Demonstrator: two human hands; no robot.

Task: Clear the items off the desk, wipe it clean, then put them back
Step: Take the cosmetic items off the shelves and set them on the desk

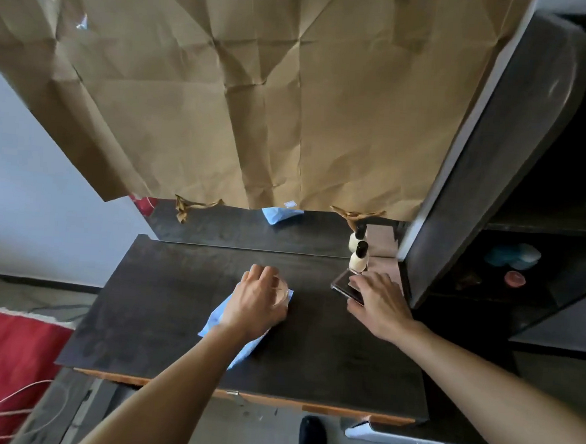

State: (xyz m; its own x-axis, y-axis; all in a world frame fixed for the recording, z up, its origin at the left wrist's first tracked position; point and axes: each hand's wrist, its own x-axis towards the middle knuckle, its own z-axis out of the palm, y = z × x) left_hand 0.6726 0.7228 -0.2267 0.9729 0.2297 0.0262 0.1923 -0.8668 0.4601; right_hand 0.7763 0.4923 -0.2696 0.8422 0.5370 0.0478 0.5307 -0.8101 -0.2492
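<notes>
My left hand (257, 300) is curled over a small clear jar (283, 291), gripping it above the blue cloth (243, 342) lying mid-desk. My right hand (379, 302) rests flat, fingers spread, on a dark phone (344, 285) near the right edge of the dark desk (162, 316). Just beyond it stands a cream bottle (358, 260) with a black cap.

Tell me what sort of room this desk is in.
Probably a bedroom or dressing corner at home: a dark desk against a paper-covered mirror, a small cosmetic bottle, and a red rug on the floor.
</notes>
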